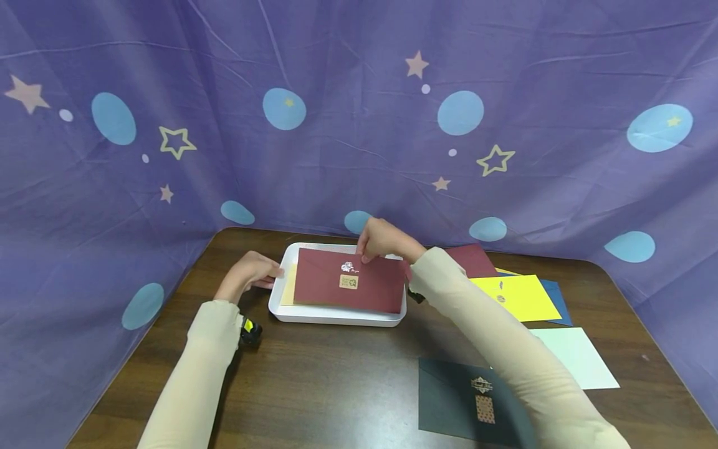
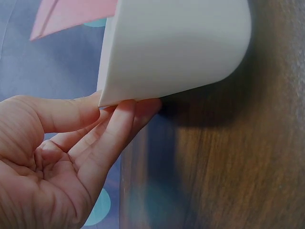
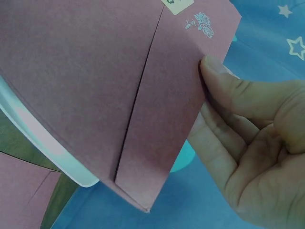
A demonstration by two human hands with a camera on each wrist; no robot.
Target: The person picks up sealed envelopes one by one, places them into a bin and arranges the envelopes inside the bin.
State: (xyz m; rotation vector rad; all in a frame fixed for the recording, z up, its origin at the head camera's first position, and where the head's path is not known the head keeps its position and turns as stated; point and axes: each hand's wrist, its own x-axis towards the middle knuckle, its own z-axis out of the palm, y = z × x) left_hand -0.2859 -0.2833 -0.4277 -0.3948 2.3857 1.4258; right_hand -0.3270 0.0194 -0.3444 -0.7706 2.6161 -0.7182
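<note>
A dark red envelope (image 1: 320,277) with a white flower print and a small tan sticker lies tilted over a white tray (image 1: 336,318). My right hand (image 1: 384,240) pinches its far edge between thumb and fingers, as the right wrist view also shows on the envelope (image 3: 95,71). Part of a pale yellow envelope (image 1: 288,287) shows beneath it in the tray. At the tray's left end, my left hand (image 1: 253,271) grips the rim, thumb on top and fingers under the edge, plain in the left wrist view at the tray wall (image 2: 176,47).
Right of the tray lie another dark red envelope (image 1: 472,259), a bright yellow one (image 1: 521,296), a blue one (image 1: 557,299) and a pale green one (image 1: 580,355). A dark green envelope (image 1: 449,396) is near the front, partly behind the right sleeve. A purple curtain (image 1: 359,125) hangs behind the table.
</note>
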